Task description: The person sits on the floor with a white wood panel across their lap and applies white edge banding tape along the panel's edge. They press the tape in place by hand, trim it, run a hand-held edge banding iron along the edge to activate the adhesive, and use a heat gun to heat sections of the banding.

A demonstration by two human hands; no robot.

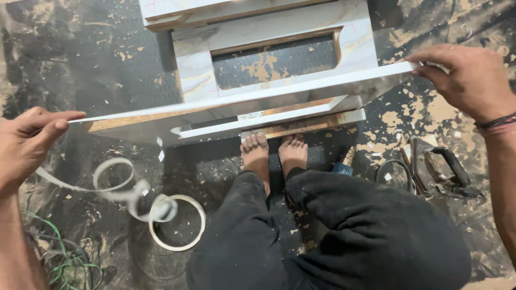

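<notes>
Overhead, left hand (24,142) pinched the white edge strip (107,185) at the laminated panel (242,104); right hand (465,80) gripped the panel's opposite end, fingers curled.

- Laminated board (242,102), centre frame: glossy white marble-look face, raw brown wood core along the edge.
- Edge-band strip (161,215), lower left: thin, smooth, pale plastic, coiled.
- Floor (80,64): dark rubbery mat, textured, dusted with wood chips.
- Trousers (349,236): matt black cloth.
</notes>
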